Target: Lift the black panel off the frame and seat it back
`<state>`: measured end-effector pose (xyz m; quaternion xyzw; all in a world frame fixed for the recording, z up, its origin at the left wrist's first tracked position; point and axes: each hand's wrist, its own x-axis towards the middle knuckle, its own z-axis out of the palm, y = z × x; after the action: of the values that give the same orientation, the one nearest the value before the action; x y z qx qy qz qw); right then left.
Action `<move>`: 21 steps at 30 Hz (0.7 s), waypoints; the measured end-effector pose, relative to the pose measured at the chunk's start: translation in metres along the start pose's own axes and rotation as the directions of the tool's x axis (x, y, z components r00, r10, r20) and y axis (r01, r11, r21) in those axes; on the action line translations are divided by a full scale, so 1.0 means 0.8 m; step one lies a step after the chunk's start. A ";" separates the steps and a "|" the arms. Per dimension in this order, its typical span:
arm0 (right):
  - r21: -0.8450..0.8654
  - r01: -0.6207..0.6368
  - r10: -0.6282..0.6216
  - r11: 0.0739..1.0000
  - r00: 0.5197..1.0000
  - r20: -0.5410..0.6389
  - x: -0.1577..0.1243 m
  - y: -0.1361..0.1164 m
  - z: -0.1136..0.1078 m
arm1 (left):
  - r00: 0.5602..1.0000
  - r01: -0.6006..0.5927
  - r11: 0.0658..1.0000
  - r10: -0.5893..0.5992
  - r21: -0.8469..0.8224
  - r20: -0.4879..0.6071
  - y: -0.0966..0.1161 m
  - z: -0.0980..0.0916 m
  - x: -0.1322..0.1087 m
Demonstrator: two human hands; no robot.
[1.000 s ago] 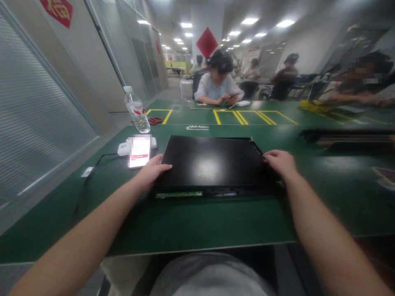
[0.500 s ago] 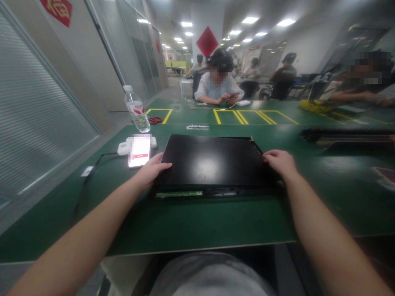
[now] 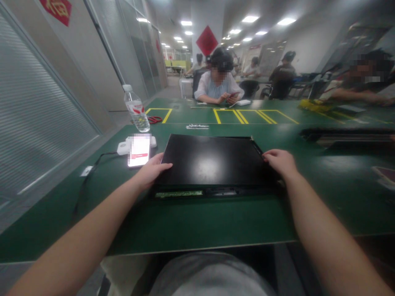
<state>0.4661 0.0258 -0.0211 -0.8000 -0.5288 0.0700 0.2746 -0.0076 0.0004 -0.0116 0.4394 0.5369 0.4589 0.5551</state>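
Note:
A flat, glossy black screen panel [image 3: 212, 158] lies over a dark frame [image 3: 249, 191] in front of me. Along the near edge of the frame a green circuit strip [image 3: 179, 193] shows. My left hand [image 3: 151, 169] grips the panel's left edge, thumb on top and fingers underneath. At the right edge my right hand [image 3: 281, 162] pinches the panel between thumb and fingers. Parts of the fingers on both sides are hidden by the panel. Whether the panel touches the frame all round I cannot tell.
On the green table [image 3: 197, 230] at left are a lit phone [image 3: 139, 151], a white power strip [image 3: 122, 148] with a black cable, a water bottle [image 3: 137, 110] and red-handled scissors [image 3: 154, 119]. Dark long parts [image 3: 345, 135] lie at right. A person [image 3: 217, 84] sits opposite, holding a phone.
My hands and the screen panel hold the same position. At far right, the blurred co-worker's arm and hand have shifted slightly.

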 end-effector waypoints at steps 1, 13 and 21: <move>0.003 -0.004 0.004 1.000 1.000 0.004 0.000 0.000 0.000 | 1.000 -0.003 1.000 0.003 0.004 -0.001 -0.001 -0.001 0.001; 0.007 -0.005 0.005 1.000 1.000 0.029 -0.001 0.000 -0.002 | 1.000 0.019 1.000 -0.019 0.000 0.012 -0.002 -0.002 0.001; 0.004 0.009 -0.009 1.000 1.000 0.017 0.003 0.005 0.002 | 0.999 0.043 0.999 -0.044 -0.018 -0.013 -0.002 -0.002 0.003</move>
<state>0.4698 0.0275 -0.0236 -0.7965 -0.5344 0.0767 0.2721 -0.0090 0.0026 -0.0140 0.4197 0.5458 0.4543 0.5653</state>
